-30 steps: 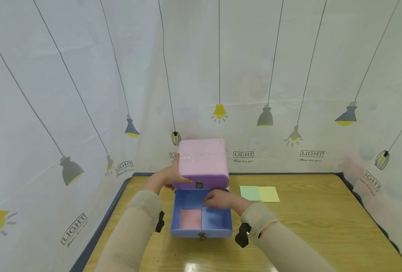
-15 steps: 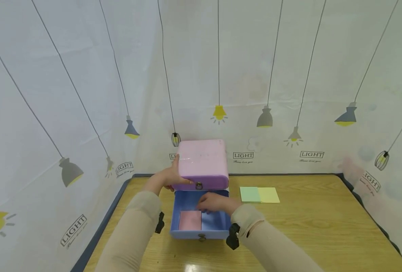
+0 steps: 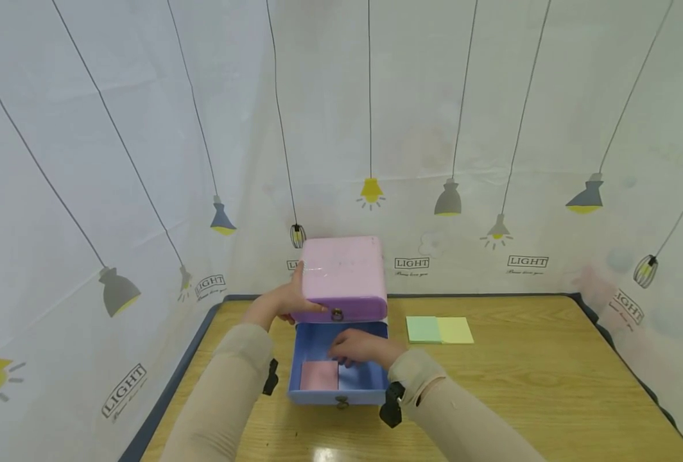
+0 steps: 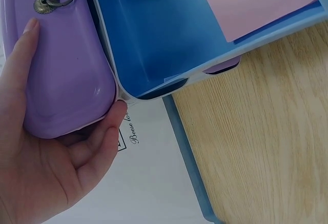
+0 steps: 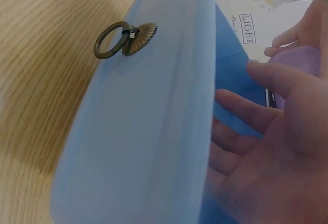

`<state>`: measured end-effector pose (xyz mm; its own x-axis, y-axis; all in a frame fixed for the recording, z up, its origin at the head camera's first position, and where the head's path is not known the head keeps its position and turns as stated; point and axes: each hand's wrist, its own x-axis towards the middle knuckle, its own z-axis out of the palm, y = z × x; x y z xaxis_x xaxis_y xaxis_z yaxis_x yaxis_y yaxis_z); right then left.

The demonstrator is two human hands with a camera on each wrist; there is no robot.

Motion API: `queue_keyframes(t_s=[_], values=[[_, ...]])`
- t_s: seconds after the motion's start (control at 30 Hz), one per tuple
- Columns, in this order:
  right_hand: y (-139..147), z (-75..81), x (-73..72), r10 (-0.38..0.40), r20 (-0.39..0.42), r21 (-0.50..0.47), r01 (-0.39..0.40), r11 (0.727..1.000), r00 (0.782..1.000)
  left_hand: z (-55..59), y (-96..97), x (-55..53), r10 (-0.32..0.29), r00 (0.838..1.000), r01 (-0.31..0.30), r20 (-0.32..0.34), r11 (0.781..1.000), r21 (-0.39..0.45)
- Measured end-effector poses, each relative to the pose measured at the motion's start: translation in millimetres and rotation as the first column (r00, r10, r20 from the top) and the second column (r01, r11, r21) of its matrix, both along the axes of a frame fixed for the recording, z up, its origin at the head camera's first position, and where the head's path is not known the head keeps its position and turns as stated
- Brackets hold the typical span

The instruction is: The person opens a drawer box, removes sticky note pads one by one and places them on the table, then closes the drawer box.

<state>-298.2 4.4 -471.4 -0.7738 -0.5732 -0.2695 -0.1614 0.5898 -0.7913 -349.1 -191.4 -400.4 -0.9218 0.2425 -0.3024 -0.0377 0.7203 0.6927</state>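
Observation:
A small drawer chest has a pink top (image 3: 341,269) and a closed purple upper drawer (image 4: 72,70) with a ring pull. My left hand (image 3: 286,301) grips the chest's left front corner, thumb across the purple front and fingers curled at its side. Below, a blue drawer (image 3: 312,343) is pulled out toward me. A square pink sticky-note pad (image 3: 319,376) lies flat in its front left part. Inside the drawer, my right hand (image 3: 359,346) hovers just behind and right of the pad, fingers loosely bent. The right wrist view shows nothing between its thumb and fingertips.
Green sticky notes (image 3: 424,330) and yellow sticky notes (image 3: 456,330) lie side by side on the wooden table (image 3: 538,366), right of the chest. A lamp-printed sheet (image 3: 411,128) rises behind the table. The blue drawer's front carries a ring pull (image 5: 125,39).
My right hand has shifted left inside the blue drawer, closer to the pink pad. My left hand keeps its grip on the chest.

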Motion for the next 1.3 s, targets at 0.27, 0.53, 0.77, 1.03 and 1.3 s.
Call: queue_keyframes(t_s=[0.27,0.53,0.77,1.03,1.3], values=[[-1,4.5,2.1,-0.007,0.0,-0.008,0.007,1.0,1.0,-2.0,-0.8,-2.6,0.001,1.0,0.0,0.017,1.0,-0.013],[-4,6.9,5.3,-0.023,-0.018,-0.013,0.023,1.0,1.0,-2.1,-1.6,-4.7,-0.011,0.999,0.012,0.032,0.999,-0.038],[-5,7.7,4.3,-0.021,-0.01,-0.09,0.02,0.996,1.0,-5.1,-1.6,-7.5,0.008,0.999,-0.006,0.047,0.999,-0.042],[-6,7.5,1.9,-0.02,-0.002,-0.105,0.019,0.994,1.0,-8.9,-2.7,-10.6,0.014,0.999,-0.012,0.042,0.999,-0.033],[-6,9.4,6.6,0.003,-0.091,-0.02,-0.004,1.0,0.996,-11.0,-3.7,-12.2,0.014,0.999,-0.014,0.044,1.0,-0.02]])
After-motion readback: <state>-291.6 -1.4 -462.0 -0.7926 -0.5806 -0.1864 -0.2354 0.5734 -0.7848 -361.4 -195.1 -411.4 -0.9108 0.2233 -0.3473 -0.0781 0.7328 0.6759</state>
